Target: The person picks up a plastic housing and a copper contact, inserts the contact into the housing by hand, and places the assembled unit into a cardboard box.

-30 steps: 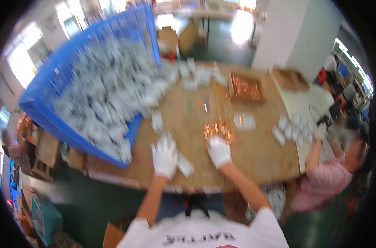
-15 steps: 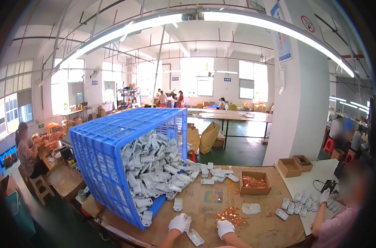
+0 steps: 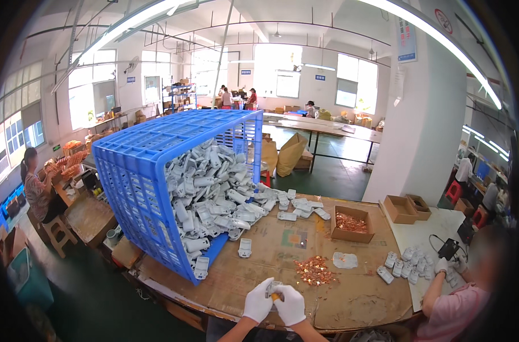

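Note:
My two white-gloved hands meet at the table's near edge. My left hand is closed round a small light-grey plastic housing, tilted up between the hands. Against it my right hand presses with bent fingers; an orange-yellow spot shows at its fingertips, too small to name. Just beyond the right hand lies a loose heap of small copper-coloured pieces. Near it is a flat whitish translucent piece. One single grey housing lies by the crate, and a pile of such housings spills out of it.
A large blue plastic crate lies on its side at left. A cardboard box of copper pieces stands beyond the heap. At right a co-worker in pink handles parts beside rows of housings. Two small cartons stand behind.
My right hand has left the copper heap and come together with my left hand over a housing. The housing that lay at the near edge no longer shows there. My view has tilted down.

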Demonstrator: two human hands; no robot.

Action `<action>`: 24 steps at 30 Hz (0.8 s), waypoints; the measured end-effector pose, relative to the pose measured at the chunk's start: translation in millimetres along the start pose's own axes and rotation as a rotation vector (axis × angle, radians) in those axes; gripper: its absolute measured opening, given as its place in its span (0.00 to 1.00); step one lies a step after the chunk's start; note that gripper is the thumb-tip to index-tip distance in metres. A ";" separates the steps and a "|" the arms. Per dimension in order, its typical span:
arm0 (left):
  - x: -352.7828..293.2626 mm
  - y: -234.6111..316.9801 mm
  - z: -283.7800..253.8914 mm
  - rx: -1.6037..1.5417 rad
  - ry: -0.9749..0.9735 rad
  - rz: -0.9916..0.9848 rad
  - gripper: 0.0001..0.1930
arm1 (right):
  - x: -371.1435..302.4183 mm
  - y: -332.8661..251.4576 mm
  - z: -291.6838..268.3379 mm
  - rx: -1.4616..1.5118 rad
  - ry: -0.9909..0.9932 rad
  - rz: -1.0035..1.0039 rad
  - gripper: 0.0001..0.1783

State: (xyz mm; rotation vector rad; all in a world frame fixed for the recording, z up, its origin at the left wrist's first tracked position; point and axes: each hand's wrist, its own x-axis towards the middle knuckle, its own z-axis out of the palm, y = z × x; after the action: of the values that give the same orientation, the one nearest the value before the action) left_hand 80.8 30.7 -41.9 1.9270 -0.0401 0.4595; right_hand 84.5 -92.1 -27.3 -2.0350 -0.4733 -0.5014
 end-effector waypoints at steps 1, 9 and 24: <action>-6.5 6.1 -5.7 0.009 -0.076 -0.139 0.22 | -7.3 5.2 3.2 -0.084 0.025 -0.100 0.11; -69.7 15.5 -10.6 0.216 -0.061 -0.081 0.19 | -55.5 -4.7 -2.0 -0.227 -0.075 0.040 0.08; -130.5 49.2 -40.4 0.342 -0.510 -0.129 0.22 | -104.4 -29.5 -52.3 0.181 -0.610 0.536 0.15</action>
State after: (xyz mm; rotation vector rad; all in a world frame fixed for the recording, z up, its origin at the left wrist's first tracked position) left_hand -63.6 23.2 -28.9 2.3242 -0.1757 -0.1304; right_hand -26.8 -137.1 -37.1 -2.0056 -0.2889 0.4832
